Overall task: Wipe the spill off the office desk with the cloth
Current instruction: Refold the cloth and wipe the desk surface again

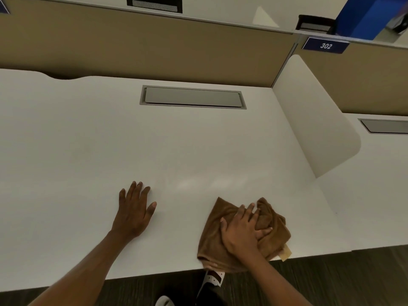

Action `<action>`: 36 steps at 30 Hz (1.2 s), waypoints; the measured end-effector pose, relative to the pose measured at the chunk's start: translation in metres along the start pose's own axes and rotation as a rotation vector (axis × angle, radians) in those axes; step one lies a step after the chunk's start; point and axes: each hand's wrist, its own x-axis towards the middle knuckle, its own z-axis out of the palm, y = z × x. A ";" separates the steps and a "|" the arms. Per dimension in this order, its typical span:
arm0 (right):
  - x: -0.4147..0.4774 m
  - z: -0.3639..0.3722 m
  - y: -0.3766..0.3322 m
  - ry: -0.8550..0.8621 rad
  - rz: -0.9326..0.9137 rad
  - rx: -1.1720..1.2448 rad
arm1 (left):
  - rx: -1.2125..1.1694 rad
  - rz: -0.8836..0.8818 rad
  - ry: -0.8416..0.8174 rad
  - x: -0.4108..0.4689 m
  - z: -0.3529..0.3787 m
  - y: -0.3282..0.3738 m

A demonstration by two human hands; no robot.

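A crumpled brown cloth (213,244) lies on the white office desk (88,140) at its front edge, partly hanging over it. My right hand (244,230) presses down on top of the cloth, fingers spread into its folds. My left hand (133,212) rests flat on the bare desk, palm down, fingers apart, about a hand's width left of the cloth. Faint shiny streaks (209,183) show on the desk just beyond the cloth.
A grey cable hatch (192,97) is set into the desk at the back. A tan partition (154,47) runs behind it, and a white rounded divider (315,120) closes the right side. A blue "302" sign (325,45) marks the neighbouring desk. Dark floor lies below.
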 end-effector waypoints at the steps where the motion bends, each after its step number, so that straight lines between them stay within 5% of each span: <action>1: 0.012 -0.004 0.002 0.011 0.028 0.003 | 0.007 -0.003 -0.001 0.000 0.000 0.000; 12: 0.109 -0.046 0.004 0.074 -0.042 -0.013 | 0.058 -0.021 -0.021 0.003 0.002 0.002; 30: 0.016 0.004 0.009 0.038 -0.233 -0.126 | 0.007 -0.081 -0.067 0.004 0.008 0.031; 36: -0.014 0.013 0.008 0.021 -0.276 -0.116 | -0.042 0.121 -0.118 0.016 0.025 0.095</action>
